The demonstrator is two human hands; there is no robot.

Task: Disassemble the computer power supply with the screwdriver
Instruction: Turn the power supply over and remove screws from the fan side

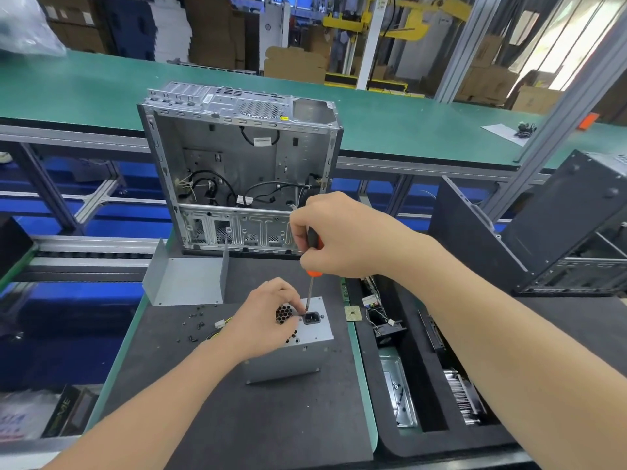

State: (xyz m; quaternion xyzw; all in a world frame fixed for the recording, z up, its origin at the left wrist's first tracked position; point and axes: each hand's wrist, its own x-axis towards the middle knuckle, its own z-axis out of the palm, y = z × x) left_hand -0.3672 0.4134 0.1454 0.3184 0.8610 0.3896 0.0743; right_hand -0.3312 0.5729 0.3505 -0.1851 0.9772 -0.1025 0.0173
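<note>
Lower centre, the power supply (319,332) sits socket-face up so the left hand (264,317) can pinch the screwdriver (310,290) tip steady by the socket, right hand (342,235) fisted round its handle to turn.

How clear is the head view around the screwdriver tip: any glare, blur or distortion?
Head view: even light, no glare on the power supply; the screwdriver tip is small, close against the left hand; the right hand is sharp; wide-angle distortion bends the edges.

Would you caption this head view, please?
Right hand holds orange screwdriver to grey metal power supply, left hand atop it.
</note>
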